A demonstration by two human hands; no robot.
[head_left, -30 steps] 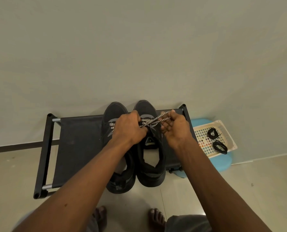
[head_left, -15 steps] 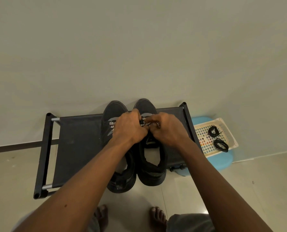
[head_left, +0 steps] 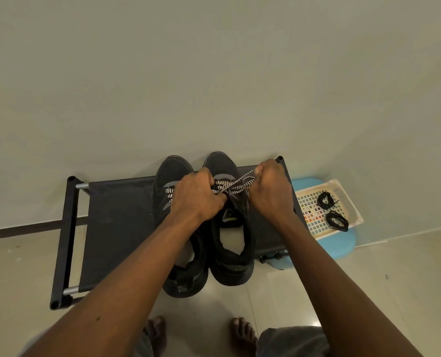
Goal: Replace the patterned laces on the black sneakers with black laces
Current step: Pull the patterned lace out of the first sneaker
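Observation:
Two black sneakers stand side by side on a low black rack [head_left: 116,228], the left sneaker [head_left: 171,173] and the right sneaker [head_left: 231,243]. A black-and-white patterned lace [head_left: 240,185] crosses the right sneaker's upper eyelets. My left hand [head_left: 196,197] grips the lace at the shoe's tongue. My right hand [head_left: 272,191] pinches the lace's other end and holds it pulled out to the right, taut. The left sneaker's patterned lace [head_left: 169,191] shows beside my left hand. Two coiled black laces [head_left: 325,200] [head_left: 337,220] lie in a white basket [head_left: 353,202].
The basket sits on a light blue stool [head_left: 343,247] right of the rack. A pale wall rises directly behind the rack. My bare feet [head_left: 157,331] stand on the tiled floor in front.
My right hand was next to the left hand over the tongue half a second ago. It has since moved out to the right, drawing a length of patterned lace with it.

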